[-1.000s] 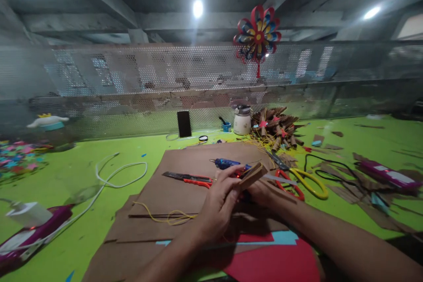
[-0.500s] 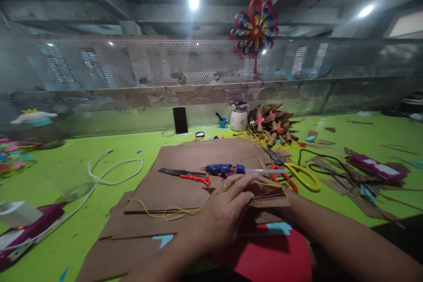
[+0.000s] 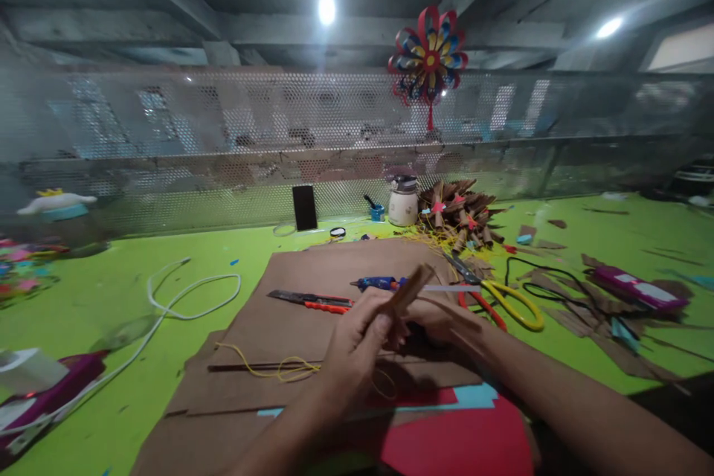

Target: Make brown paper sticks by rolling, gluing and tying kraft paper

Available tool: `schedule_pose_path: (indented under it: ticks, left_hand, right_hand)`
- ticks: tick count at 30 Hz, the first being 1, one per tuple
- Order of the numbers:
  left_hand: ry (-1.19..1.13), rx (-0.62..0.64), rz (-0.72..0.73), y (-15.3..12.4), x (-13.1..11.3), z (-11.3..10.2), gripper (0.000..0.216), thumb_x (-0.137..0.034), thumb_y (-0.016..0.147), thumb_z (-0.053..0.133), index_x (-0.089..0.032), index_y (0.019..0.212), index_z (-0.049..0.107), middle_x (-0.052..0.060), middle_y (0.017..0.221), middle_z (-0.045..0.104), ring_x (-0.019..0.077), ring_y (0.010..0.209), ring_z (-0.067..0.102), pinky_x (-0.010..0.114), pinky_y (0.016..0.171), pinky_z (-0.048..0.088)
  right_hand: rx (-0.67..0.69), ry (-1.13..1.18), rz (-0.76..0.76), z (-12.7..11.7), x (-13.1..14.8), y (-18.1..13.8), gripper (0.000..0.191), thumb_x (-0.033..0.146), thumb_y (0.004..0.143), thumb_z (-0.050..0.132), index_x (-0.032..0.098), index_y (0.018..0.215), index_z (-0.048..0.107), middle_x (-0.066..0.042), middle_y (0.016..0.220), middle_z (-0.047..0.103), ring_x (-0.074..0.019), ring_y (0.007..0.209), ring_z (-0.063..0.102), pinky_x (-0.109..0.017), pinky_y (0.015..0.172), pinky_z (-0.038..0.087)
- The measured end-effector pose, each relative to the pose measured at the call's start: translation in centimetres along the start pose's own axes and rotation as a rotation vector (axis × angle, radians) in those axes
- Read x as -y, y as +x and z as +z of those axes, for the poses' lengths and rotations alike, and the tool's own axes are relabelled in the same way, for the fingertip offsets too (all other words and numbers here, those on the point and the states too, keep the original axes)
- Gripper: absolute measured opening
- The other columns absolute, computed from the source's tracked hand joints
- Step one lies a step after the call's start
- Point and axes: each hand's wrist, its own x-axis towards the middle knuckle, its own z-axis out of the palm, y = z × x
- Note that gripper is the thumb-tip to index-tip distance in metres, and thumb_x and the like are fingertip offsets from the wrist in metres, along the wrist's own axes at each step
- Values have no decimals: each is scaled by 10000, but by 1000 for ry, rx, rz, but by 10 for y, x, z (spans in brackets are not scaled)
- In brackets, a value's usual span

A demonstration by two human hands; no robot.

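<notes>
My left hand (image 3: 357,346) and my right hand (image 3: 443,323) meet above the brown cardboard sheets (image 3: 312,279). Both grip a folded brown cardboard piece (image 3: 411,288) that sticks up tilted between them. A yellow string (image 3: 279,370) lies on the cardboard just left of my left hand and trails under it. Behind my hands lie a blue glue gun (image 3: 384,283) and a red utility knife (image 3: 312,301).
Scissors with red and yellow handles (image 3: 502,297) lie right of my hands. A pile of brown cardboard rolls (image 3: 460,212) and a white jar (image 3: 402,202) stand at the back. A white cable (image 3: 190,290) loops on the green table (image 3: 123,290). Red paper (image 3: 457,446) lies near me.
Half a second ago my left hand lay flat pressing the cardboard piece down. Now both hands have lifted it and hold it tilted upward.
</notes>
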Motion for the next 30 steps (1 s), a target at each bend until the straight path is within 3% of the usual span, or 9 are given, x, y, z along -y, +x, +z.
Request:
schedule_pose_path:
  ticks: [3, 6, 10, 15, 19, 22, 24, 27, 30]
  left_hand:
    - [-260, -203, -235, 4, 7, -14, 253, -331, 860, 467, -124, 904, 607, 50, 759, 584, 111, 667, 544, 218, 629, 439]
    - [-405, -418, -372, 8, 17, -26, 266, -340, 790, 561, -101, 897, 606, 38, 715, 579, 75, 571, 514, 180, 534, 406]
    - [-446, -543, -439, 11, 29, -31, 319, -357, 721, 621, -85, 887, 599, 16, 636, 548, 66, 500, 488, 174, 467, 384]
    - [-382, -582, -446, 12, 39, -30, 315, -385, 703, 620, -105, 844, 582, -8, 595, 536, 55, 450, 463, 174, 443, 375]
    - [-327, -595, -466, 12, 44, -33, 318, -412, 724, 581, -119, 847, 565, -26, 560, 507, 58, 426, 457, 162, 399, 329]
    - [-270, -594, -473, 12, 46, -34, 292, -389, 756, 535, -118, 862, 557, -23, 583, 508, 48, 411, 439, 161, 392, 333]
    - [-232, -575, -486, 12, 48, -33, 279, -373, 769, 510, -116, 869, 558, -15, 610, 520, 43, 406, 429, 155, 378, 322]
    - [-201, -546, -519, 12, 51, -29, 282, -389, 773, 489, -121, 830, 554, -13, 601, 513, 50, 403, 426, 151, 351, 296]
    - [-185, -538, -543, 11, 52, -27, 267, -401, 761, 498, -135, 743, 524, -31, 551, 475, 48, 390, 403, 147, 351, 286]
  right_hand:
    - [-78, 116, -5, -5, 7, 3, 212, 307, 741, 645, 120, 677, 568, 42, 526, 485, -52, 450, 432, -198, 482, 401]
    - [-266, 281, 1, -8, 17, 1, 272, 382, 700, 681, 139, 769, 580, 35, 567, 520, -55, 459, 440, -193, 463, 391]
    - [-436, 205, -128, -8, 33, -9, 433, 468, 676, 681, 157, 955, 567, 3, 641, 592, -76, 470, 486, -199, 444, 399]
    - [-442, -12, -250, -10, 47, -28, 438, 524, 720, 608, 170, 977, 581, -63, 824, 639, -126, 599, 570, -222, 488, 445]
    - [-472, -60, -231, -23, 52, -40, 419, 511, 714, 616, 189, 982, 616, -100, 942, 631, -191, 716, 603, -281, 558, 482]
    - [-447, -22, -170, -28, 50, -44, 454, 524, 739, 582, 183, 1037, 600, -98, 883, 632, -166, 631, 584, -239, 444, 412]
    - [-340, -34, -126, -23, 46, -44, 455, 534, 747, 567, 159, 1001, 608, -91, 818, 630, -148, 583, 566, -236, 449, 399]
    - [-227, -223, -76, -8, 39, -41, 422, 540, 763, 542, 132, 820, 632, -46, 627, 594, -122, 525, 526, -232, 482, 385]
    - [-265, -458, -67, 4, 35, -35, 454, 559, 796, 475, 138, 717, 622, -10, 509, 540, -102, 471, 468, -221, 467, 346]
